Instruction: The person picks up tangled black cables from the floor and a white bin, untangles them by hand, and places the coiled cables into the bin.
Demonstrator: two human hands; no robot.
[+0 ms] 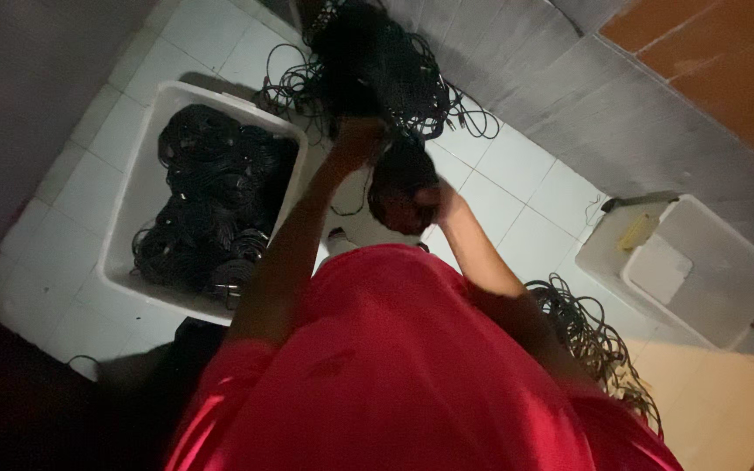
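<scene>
Centre of the frame: coiled black cable bundle (401, 179), matte, rubbery, roughly round. Right hand (440, 202) grips its lower right edge, fingers wrapped on the coil. Left hand (358, 139) is raised at the bundle's top, touching a bigger tangled cable heap (377, 65) at upper centre; motion blur, can't tell how far its fingers are open. Left: white plastic bin (137, 187), rectangular, packed with coiled black cables. Right: second white bin (726, 288) with its lid. Loose cable tangle (591, 336) on the white tiled floor (517, 187), lower right. Red shirt (412, 366) blocks the lower frame.
</scene>
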